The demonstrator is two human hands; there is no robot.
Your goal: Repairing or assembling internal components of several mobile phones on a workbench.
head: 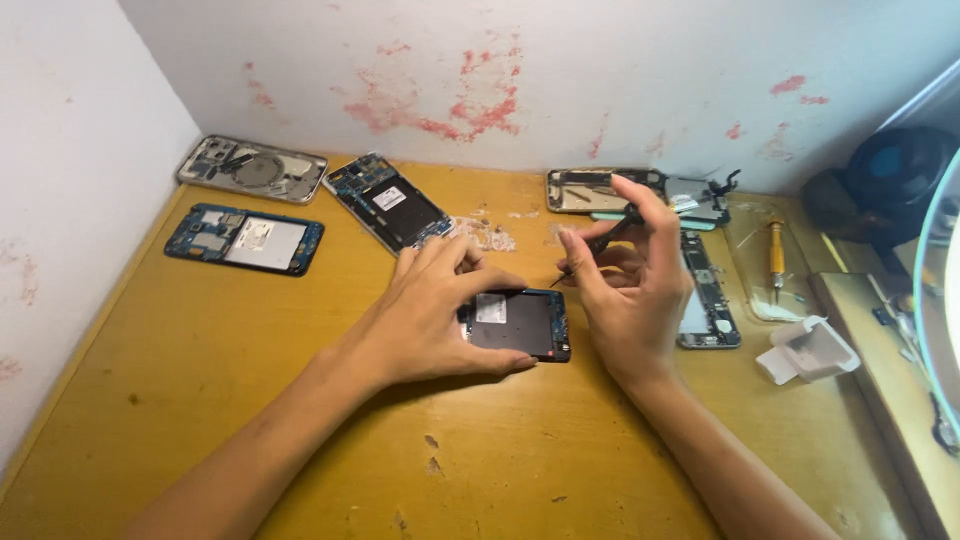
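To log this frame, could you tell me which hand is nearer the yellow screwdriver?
Right. The right hand is just left of the yellow screwdriver; the left hand is farther left, on the open phone.

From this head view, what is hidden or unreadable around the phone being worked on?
- Opened phone: its left end is hidden under the left hand.
- Thin dark tool in the right hand: its tip is too small to identify; fingers cover the grip.
- Phone frame behind the right hand: partly hidden by that hand.
- Round dark object and curved rim: cut off by the right edge.
- Parts inside the far phones: too small.
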